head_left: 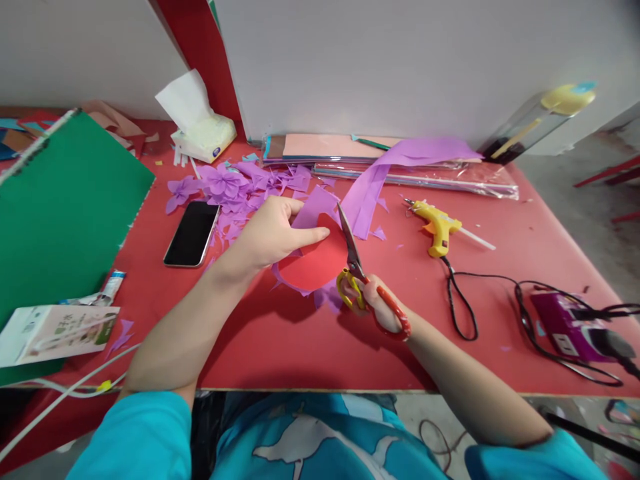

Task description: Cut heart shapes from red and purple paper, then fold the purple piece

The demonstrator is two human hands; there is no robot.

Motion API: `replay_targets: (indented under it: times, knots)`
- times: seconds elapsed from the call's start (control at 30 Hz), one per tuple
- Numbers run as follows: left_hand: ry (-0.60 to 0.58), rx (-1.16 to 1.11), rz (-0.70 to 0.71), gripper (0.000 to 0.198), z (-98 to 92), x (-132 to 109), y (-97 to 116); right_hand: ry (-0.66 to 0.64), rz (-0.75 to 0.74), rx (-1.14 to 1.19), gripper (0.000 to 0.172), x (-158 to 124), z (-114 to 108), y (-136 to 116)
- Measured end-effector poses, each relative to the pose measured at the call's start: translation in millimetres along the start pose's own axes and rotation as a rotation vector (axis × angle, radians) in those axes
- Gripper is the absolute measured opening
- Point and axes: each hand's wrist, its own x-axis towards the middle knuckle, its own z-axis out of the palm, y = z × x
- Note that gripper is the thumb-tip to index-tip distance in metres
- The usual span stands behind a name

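Note:
My left hand (280, 230) pinches a red paper piece (320, 263) with rounded edges, laid against purple paper (316, 205) that shows behind it at the top and along the lower rim. In my right hand (380, 303) is a pair of scissors (353, 250) with one red and one yellow handle loop. The blades point up and away, at the right edge of the red piece, and look nearly closed. Whether they touch the paper I cannot tell. Behind the left hand lie purple paper flowers (225, 183) and several loose purple scraps.
A yellow glue gun (437, 227) with its cord lies to the right, near a purple power strip (570, 327). Packs of coloured paper (420, 175) and a purple strip (367, 193) lie at the back. A phone (193, 233), tissue pack (205, 140) and green board (70, 247) are left.

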Motion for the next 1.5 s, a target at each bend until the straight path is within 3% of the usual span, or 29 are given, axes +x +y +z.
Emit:
replay_targets:
  times: [0.43, 0.6, 0.87, 1.13, 1.33, 1.5]
  knots:
    - [-0.059, -0.074, -0.026, 0.02, -2.5, -0.1, 1.8, -0.001, 0.01, -0.093, 0.053, 0.3, -1.8, -10.9]
    - [-0.072, -0.051, -0.007, 0.025, -4.6, 0.1, 0.8, -0.006, 0.002, -0.102, 0.061, 1.2, -1.4, -17.1]
    - [-0.125, -0.052, -0.007, 0.021, -10.0, -0.4, 1.8, -0.019, 0.078, -0.197, 0.045, 2.1, -5.9, -17.2]
    - [-0.168, -0.088, -0.116, 0.02, -13.8, 2.9, -0.2, 0.024, 0.113, -0.35, 0.042, 4.4, -5.3, -29.5]
    - [-0.181, -0.135, -0.126, 0.022, -14.8, 3.0, 0.6, -0.068, 0.035, -0.306, 0.047, 5.5, -11.3, -29.9]
    - [-0.214, -0.221, -0.177, 0.012, -16.4, 3.4, 0.7, -0.152, -0.006, -0.269, 0.051, 4.9, -16.1, -33.2]
